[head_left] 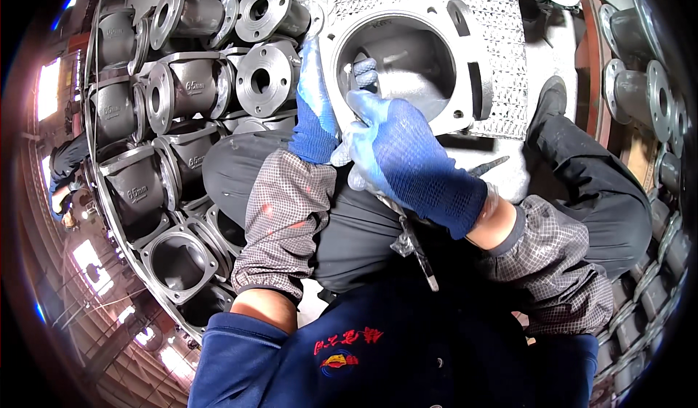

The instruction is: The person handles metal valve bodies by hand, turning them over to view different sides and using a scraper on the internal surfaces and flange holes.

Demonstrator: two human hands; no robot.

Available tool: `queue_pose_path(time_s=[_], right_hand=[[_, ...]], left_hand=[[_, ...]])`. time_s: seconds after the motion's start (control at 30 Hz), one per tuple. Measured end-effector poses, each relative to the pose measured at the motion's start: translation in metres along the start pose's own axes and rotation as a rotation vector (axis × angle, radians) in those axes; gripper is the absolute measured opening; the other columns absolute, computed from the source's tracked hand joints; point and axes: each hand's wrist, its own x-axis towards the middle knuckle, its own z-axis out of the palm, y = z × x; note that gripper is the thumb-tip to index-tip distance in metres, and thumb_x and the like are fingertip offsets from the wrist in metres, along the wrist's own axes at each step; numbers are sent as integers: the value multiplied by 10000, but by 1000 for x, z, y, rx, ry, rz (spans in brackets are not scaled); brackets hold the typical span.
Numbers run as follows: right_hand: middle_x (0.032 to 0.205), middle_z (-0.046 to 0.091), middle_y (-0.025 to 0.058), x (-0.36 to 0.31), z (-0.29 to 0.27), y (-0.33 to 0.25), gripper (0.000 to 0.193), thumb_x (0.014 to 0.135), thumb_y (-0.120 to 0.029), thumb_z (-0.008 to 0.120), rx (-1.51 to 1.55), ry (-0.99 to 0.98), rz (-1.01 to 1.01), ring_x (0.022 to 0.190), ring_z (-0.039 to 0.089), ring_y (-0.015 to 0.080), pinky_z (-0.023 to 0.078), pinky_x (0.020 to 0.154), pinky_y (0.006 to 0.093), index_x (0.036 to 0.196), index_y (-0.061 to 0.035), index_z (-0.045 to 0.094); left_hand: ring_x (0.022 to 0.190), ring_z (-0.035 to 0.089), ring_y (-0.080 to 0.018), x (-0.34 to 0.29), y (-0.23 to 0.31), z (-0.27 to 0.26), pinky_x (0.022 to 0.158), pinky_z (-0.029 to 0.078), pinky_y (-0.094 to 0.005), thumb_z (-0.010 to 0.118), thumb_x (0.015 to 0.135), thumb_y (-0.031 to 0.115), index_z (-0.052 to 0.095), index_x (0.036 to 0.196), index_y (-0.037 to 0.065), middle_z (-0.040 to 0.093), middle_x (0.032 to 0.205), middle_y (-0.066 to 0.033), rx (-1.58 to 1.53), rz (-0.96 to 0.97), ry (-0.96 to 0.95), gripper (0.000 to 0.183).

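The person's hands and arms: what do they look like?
The left hand and right hand wear blue textured gloves with paler areas. Grey-brown checked fabric oversleeves follow, red smudges marking the left one; above are navy fabric sleeves.

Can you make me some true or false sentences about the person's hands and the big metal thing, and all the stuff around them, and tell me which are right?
1. Both hands wear blue gloves. True.
2. The left hand is deep inside the round opening. False: it is outside, at the left edge of the big grey casting.
3. The right hand is at that opening. True.
4. The big casting sits on a smooth red cloth. False: under it is a grey, patterned surface.
5. The smaller castings piled at the left are bright yellow. False: they are dark grey.
6. The person wears checked sleeve covers. True.
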Motion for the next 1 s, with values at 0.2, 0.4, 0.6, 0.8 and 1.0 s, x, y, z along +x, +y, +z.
queue_pose_path(time_s=[0.2,0.4,0.6,0.8,1.0], right_hand=[[711,603,127,6,2,0,318,845,-52,420,-21,15,4,468,533,98,408,389,222,1127,96,437],[713,604,131,-1,8,-2,331,844,-43,413,-47,5,-24,468,533,97,403,382,221,1145,93,430],[715,604,134,3,8,-1,345,843,-35,407,-29,-27,27,468,533,97,398,374,220,1164,90,422],[766,609,130,-19,-2,-14,366,856,-44,396,330,46,184,451,501,88,415,407,208,1203,72,409],[811,624,92,-51,-60,-45,393,857,-84,436,254,226,53,507,485,54,388,436,184,1224,56,437]], left_hand=[[984,552,-189,2,-4,-1,860,477,-287,326,976,227,366,1263,-25,525,1125,-153,74,81,-18,385],[977,555,-188,-1,-7,-1,858,479,-285,318,980,249,378,1257,-16,528,1119,-150,78,73,20,388],[959,565,-185,-2,9,1,827,493,-284,374,963,302,418,1222,6,539,1103,-134,-749,-380,-11,396],[972,567,-186,0,-4,2,827,491,-283,391,954,326,422,1237,7,547,1102,-126,-447,-144,-33,427],[794,607,-162,17,-5,-19,691,506,-269,416,939,256,519,1156,-8,618,938,-105,-344,-294,12,357]])
